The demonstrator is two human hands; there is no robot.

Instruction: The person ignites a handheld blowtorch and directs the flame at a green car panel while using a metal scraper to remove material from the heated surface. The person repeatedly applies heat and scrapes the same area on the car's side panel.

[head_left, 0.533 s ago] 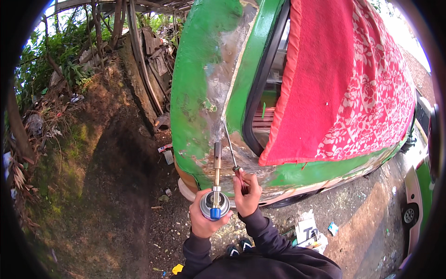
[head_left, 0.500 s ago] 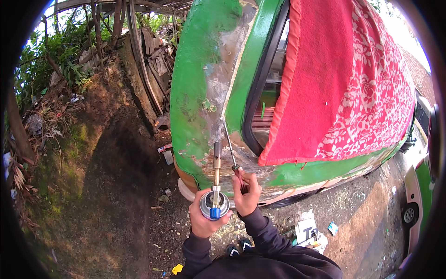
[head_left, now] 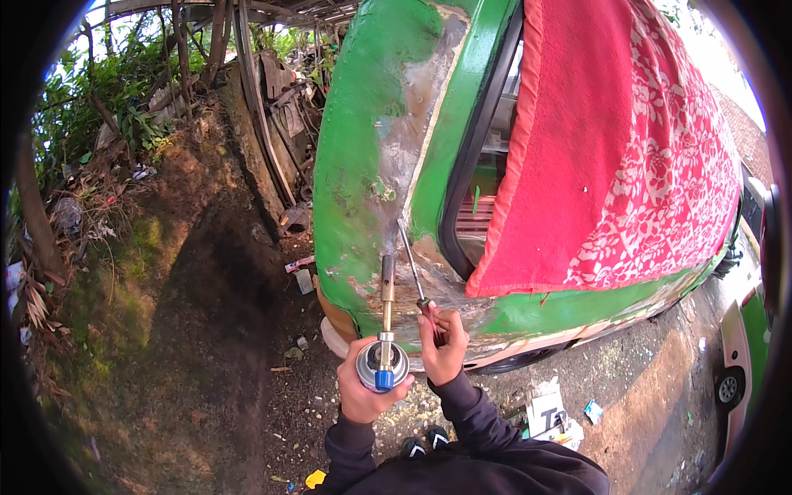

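My left hand [head_left: 365, 393] is wrapped round the canister of a gas blowtorch [head_left: 386, 312], whose metal nozzle points away from me at the vehicle body. No flame can be made out. Between the fingers of my right hand [head_left: 444, 344] is the dark red handle of a screwdriver [head_left: 411, 257]. Its long thin shaft slants up and left, and the tip meets the scraped metal strip near the window's lower corner. The green vehicle [head_left: 355, 165] has bare, grey and brown patches where paint is gone, along the corner pillar and below the window.
A red cloth with a floral part [head_left: 569, 157] hangs over the vehicle's window. On the ground at my right lie printed papers [head_left: 547, 412] and a small blue packet [head_left: 593, 412]. Another green vehicle [head_left: 740, 363] stands far right. Planks [head_left: 257, 124] and an earth bank are at left.
The whole view has shifted slightly, the vehicle appearing a little further right. The screwdriver tip sits slightly lower along the scraped strip. Both hands keep their holds.
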